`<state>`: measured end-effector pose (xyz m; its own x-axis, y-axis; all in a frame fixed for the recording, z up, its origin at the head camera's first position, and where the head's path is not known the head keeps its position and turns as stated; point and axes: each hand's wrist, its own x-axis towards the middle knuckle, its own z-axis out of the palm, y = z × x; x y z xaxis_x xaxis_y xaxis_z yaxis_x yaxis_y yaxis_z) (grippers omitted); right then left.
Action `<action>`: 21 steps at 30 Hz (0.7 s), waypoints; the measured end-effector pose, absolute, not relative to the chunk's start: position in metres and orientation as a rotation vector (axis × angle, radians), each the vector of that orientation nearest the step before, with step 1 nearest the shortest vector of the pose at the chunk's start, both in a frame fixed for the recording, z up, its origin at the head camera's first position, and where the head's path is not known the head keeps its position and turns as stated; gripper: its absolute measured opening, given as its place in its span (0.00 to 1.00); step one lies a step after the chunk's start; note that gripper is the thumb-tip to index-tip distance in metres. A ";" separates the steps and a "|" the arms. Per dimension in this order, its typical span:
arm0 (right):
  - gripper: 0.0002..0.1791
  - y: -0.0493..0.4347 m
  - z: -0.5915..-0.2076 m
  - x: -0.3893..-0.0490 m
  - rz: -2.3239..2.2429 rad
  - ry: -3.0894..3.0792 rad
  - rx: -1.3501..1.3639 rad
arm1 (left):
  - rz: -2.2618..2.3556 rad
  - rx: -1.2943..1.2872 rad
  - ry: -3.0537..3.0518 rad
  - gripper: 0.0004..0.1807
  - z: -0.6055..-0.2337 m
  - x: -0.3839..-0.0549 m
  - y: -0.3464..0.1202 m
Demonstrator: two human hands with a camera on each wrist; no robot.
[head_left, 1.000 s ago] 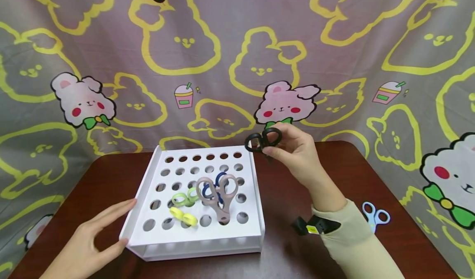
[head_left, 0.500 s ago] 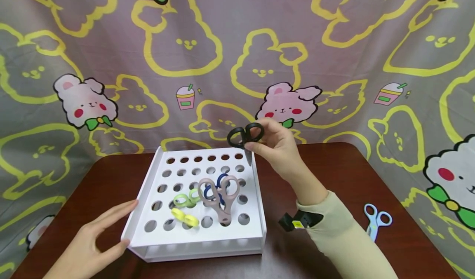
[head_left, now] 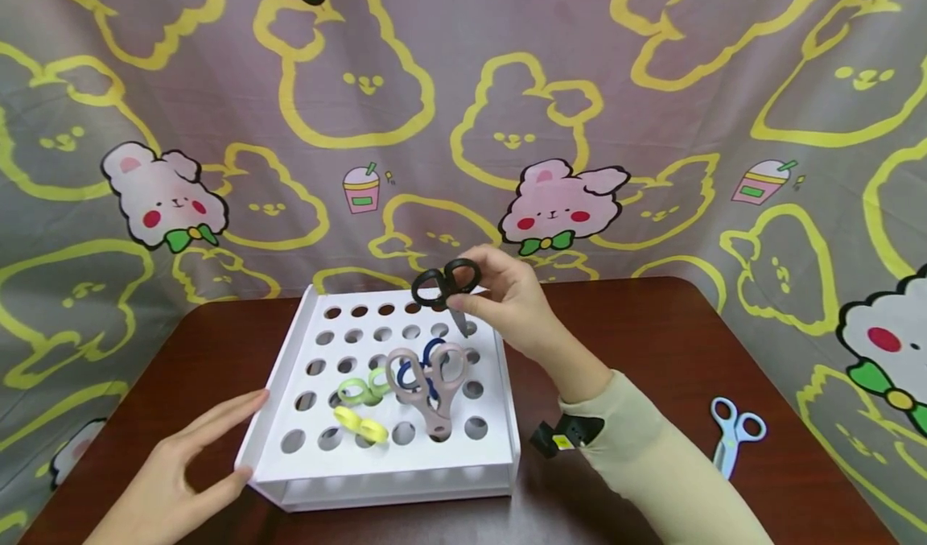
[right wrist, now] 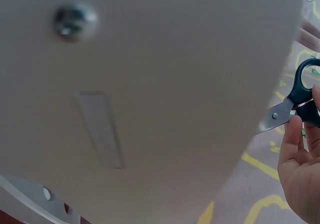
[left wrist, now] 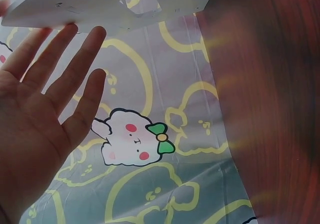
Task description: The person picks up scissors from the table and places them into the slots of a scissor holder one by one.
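My right hand (head_left: pixel 517 307) pinches a pair of black-handled scissors (head_left: pixel 458 321) by the handles, blades pointing down over the back right part of a white rack (head_left: pixel 452 462) with rows of round holes. In the right wrist view the metal blades (right wrist: pixel 276 115) pass behind the rack's side panel. Straight fingers of my left hand (head_left: pixel 162 472) rest against the rack's left side. Standing in its holes are grey-pink scissors (head_left: pixel 437 414), dark blue scissors (head_left: pixel 434 344) partly hidden behind them, light green scissors (head_left: pixel 368 390) and yellow scissors (head_left: pixel 360 423).
Light blue scissors (head_left: pixel 728 440) lie on the brown table (head_left: pixel 623 497) at the right. A patterned curtain (head_left: pixel 405 70) hangs behind and along both sides of the table. The rack has raised side walls.
My right hand has carried the black scissors leftward, from beside the rack's back right corner to above its back right holes. The left hand has stayed at the rack's side.
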<state>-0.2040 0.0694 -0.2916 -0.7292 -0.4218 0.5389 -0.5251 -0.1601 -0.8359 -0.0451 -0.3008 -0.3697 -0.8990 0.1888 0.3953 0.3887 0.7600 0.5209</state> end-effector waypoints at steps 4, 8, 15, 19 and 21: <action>0.17 0.065 -0.294 -0.203 2.082 -1.983 1.117 | -0.886 -0.438 -2.643 0.43 -0.368 -0.044 -0.299; 0.17 0.062 -0.298 -0.202 2.103 -1.972 1.122 | -0.891 -0.444 -2.644 0.42 -0.367 -0.044 -0.299; 0.17 0.058 -0.304 -0.203 2.146 -1.996 1.091 | -0.893 -0.444 -2.638 0.43 -0.367 -0.044 -0.298; 0.19 0.057 -0.306 -0.203 2.150 -2.020 1.073 | -0.899 -0.460 -2.624 0.43 -0.366 -0.044 -0.297; 0.19 0.056 -0.308 -0.203 2.160 -2.015 1.077 | -0.903 -0.470 -2.616 0.43 -0.367 -0.044 -0.298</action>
